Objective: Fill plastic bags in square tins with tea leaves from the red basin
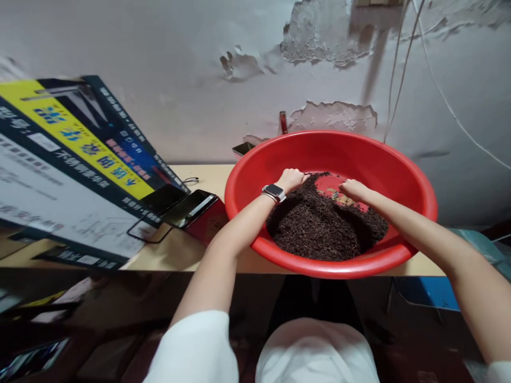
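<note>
Paint peels off a wall [191, 117] behind a pale tabletop [217, 178], where a wide red basin [331, 268] holds a heap of dark, loose material [319, 229]. A person in white [315, 351] reaches in, left hand [293, 180] at the heap's far-left edge, right hand [354, 190] by a bare red patch [326, 185]. Both hands' fingers curl inward; whether they clamp on anything, I cannot tell.

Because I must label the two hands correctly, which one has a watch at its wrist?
The left hand: a watch with a dark screen sits at its wrist, while the right hand shows none.
</note>
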Motion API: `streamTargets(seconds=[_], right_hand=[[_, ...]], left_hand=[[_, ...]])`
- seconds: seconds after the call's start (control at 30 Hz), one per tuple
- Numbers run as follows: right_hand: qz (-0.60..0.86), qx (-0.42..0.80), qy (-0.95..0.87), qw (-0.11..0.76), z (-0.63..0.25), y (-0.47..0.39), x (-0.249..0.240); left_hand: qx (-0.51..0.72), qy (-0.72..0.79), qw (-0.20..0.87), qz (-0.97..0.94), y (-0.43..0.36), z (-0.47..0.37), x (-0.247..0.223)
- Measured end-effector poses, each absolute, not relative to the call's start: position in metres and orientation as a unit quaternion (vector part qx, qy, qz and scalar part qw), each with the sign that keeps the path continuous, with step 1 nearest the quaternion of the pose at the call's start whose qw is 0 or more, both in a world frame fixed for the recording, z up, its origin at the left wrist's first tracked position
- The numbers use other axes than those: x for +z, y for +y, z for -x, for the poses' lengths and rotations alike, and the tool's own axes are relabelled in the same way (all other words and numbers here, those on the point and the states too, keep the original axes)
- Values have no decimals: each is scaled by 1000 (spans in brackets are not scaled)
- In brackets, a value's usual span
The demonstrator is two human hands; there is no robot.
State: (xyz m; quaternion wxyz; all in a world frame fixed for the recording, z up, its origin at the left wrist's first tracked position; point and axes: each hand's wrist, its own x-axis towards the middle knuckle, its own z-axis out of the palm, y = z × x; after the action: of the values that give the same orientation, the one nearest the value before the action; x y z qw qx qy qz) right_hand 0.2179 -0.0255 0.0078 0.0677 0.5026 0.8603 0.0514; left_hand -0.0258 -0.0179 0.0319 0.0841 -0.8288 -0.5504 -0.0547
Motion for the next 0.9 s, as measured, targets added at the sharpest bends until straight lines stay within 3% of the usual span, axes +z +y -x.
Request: streamTargets(seconds=[0.17, 0.33, 0.57, 0.7, 0.9], right_hand=[[-546, 45, 828, 120, -215, -28, 7], [-501, 8, 856, 126, -205, -32, 16], [-461, -26, 886, 46, -190, -46, 34], [-491, -46, 870, 17, -196, -45, 44], [-538, -69, 837, -69, -215, -40, 60]], left_hand=[[-214, -546, 100, 804, -38, 41, 80], [-358, -582, 188, 706, -111, 130, 112], [-226, -785, 228, 530, -214, 250, 21], [-196, -759, 193, 590, -229, 273, -16], [-236, -747, 187, 592, -221, 282, -29]])
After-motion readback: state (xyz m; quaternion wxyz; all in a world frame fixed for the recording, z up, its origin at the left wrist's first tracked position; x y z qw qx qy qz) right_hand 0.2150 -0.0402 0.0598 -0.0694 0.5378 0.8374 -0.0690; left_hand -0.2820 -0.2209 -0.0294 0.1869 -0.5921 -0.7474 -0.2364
